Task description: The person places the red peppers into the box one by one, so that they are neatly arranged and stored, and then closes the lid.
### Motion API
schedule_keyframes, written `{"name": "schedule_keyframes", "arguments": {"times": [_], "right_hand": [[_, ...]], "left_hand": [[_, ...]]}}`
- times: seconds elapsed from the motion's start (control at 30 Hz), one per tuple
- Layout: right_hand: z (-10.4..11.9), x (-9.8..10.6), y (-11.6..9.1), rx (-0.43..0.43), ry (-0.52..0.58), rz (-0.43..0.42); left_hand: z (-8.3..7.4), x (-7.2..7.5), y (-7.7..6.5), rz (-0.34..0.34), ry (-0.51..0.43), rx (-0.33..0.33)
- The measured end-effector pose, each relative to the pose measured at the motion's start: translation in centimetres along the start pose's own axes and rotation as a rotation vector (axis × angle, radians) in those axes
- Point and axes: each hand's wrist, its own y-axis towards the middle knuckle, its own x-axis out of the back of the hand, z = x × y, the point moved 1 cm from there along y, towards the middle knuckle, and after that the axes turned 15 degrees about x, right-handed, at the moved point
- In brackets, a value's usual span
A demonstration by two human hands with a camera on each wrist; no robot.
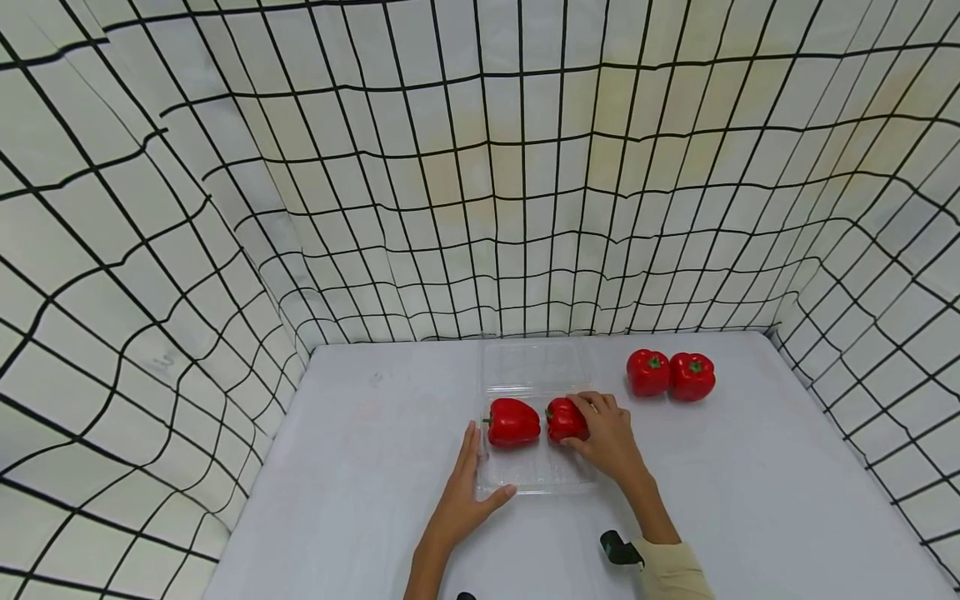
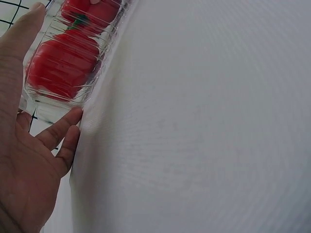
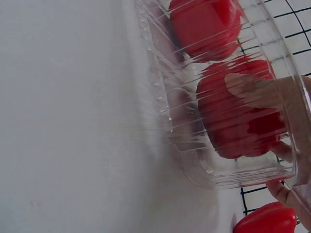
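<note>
A clear plastic clamshell box [image 1: 525, 482] lies with its lid folded back on the white table. Inside, on the left, rests a red bell pepper [image 1: 513, 423], its stem pointing left. My right hand [image 1: 609, 437] grips a second red bell pepper [image 1: 564, 419] in the right part of the box; through the clear wall in the right wrist view, the thumb and fingers show around this pepper [image 3: 233, 121]. My left hand [image 1: 459, 500] is spread at the box's left front corner, fingers along its left side. In the left wrist view, its fingertips [image 2: 74, 116] are beside the box's end.
Two more red bell peppers, one [image 1: 648, 372] beside the other [image 1: 692, 377], stand on the table [image 1: 360, 467] at the back right. Black netting [image 1: 525, 242] over white walls encloses the back and sides. A dark device [image 1: 619, 548] sits at the right wrist.
</note>
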Motion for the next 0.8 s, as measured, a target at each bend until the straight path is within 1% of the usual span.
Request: {"name": "schedule_keyframes", "arguments": {"times": [0.23,0.43,0.8], "right_hand": [[-0.07,-0.02,-0.25,-0.015,0.028,0.024],[-0.17,0.09,-0.33,-0.031,0.047,0.047],[-0.08,0.07,-0.43,-0.040,0.060,0.048]], "left_hand": [[-0.10,-0.08,-0.02,-0.002,-0.006,-0.010],[-0.20,0.01,0.00,0.009,-0.016,0.002],[-0.31,0.03,-0.03,0.008,-0.016,0.006]]}}
